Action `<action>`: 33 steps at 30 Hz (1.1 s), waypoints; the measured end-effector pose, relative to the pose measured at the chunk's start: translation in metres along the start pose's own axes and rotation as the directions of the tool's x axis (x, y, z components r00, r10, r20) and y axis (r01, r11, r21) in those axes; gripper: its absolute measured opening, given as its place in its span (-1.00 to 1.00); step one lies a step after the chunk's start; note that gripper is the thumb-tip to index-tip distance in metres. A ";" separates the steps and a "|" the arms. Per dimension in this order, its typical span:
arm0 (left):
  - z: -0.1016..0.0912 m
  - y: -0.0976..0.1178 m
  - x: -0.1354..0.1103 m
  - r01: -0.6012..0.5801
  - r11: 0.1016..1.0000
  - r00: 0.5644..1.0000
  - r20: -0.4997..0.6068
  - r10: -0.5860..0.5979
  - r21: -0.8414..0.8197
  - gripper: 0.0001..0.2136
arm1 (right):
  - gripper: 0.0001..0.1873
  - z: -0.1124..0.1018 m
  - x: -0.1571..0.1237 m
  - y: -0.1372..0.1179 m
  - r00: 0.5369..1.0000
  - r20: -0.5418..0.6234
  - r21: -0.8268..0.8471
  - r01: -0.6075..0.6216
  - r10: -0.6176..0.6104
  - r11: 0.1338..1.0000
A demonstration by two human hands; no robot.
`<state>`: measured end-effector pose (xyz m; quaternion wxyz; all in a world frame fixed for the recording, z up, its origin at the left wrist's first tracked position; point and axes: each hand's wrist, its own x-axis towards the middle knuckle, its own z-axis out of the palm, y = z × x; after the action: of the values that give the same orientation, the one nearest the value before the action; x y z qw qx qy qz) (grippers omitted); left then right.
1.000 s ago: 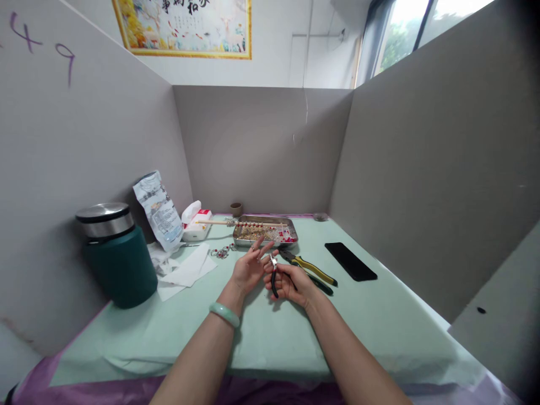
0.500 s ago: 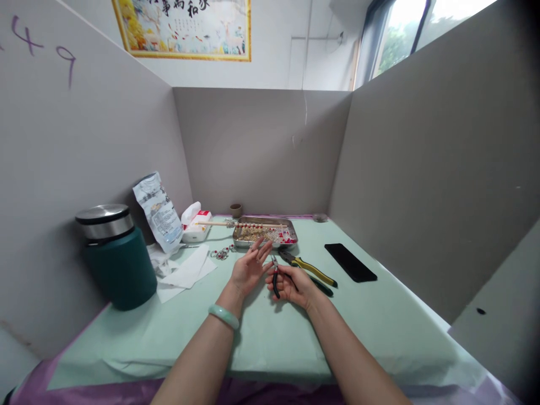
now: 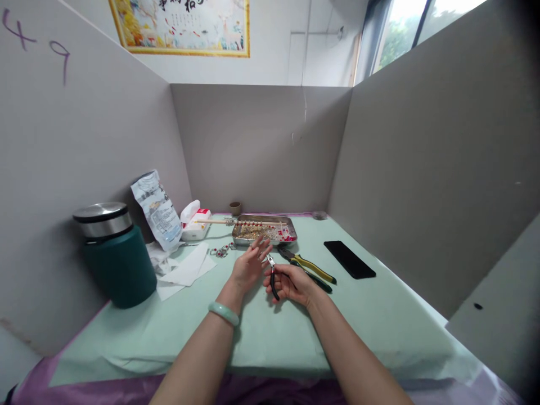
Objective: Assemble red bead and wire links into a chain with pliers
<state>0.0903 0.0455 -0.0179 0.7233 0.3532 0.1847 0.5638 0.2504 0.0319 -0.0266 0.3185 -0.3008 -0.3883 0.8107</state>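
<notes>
My right hand (image 3: 291,285) is closed around a small pair of pliers (image 3: 274,281) with black handles. Their metal jaws point up and left, towards the fingers of my left hand (image 3: 248,267). That left hand lies palm up with its fingers stretched and apart, a jade-coloured bangle (image 3: 223,313) on its wrist. Whether anything tiny rests on those fingers is too small to tell. Just beyond both hands is a metal tray (image 3: 291,243) of gold, clear and red beads. A thin wooden stick (image 3: 211,221) with red beads along it lies across the tray.
Larger yellow-and-green-handled pliers (image 3: 314,269) lie right of the tray, near a black phone (image 3: 349,259). Left are a beaded chain (image 3: 221,251), white paper (image 3: 185,269), a tissue pack (image 3: 196,225), a pouch (image 3: 157,211) and a green flask (image 3: 120,270). Grey partitions (image 3: 261,146) enclose the table.
The small pliers have turned a little, their jaws tipping left closer to my left fingers. The whole view has shifted slightly; the other things lie as before.
</notes>
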 end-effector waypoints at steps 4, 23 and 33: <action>-0.003 0.005 -0.001 0.023 0.987 0.998 0.062 -0.013 -0.158 -0.66 | -0.70 -0.002 0.001 -0.002 0.996 -0.051 0.006 0.080 -0.079 0.997; -0.006 -0.005 0.006 0.010 0.953 0.971 -0.232 0.063 0.302 -0.79 | -0.71 0.018 -0.013 -0.001 0.815 -0.436 -0.738 -0.082 -0.381 0.670; -0.005 -0.008 0.005 0.111 0.907 0.970 -0.243 -0.010 0.407 -0.76 | -0.68 0.028 -0.017 0.015 0.669 -0.257 -0.853 -0.496 -0.698 -0.161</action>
<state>0.0937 0.0506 -0.0265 0.6213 0.4245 0.3961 0.5261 0.2357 -0.0003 -0.0205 0.1694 -0.6771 -0.7156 -0.0273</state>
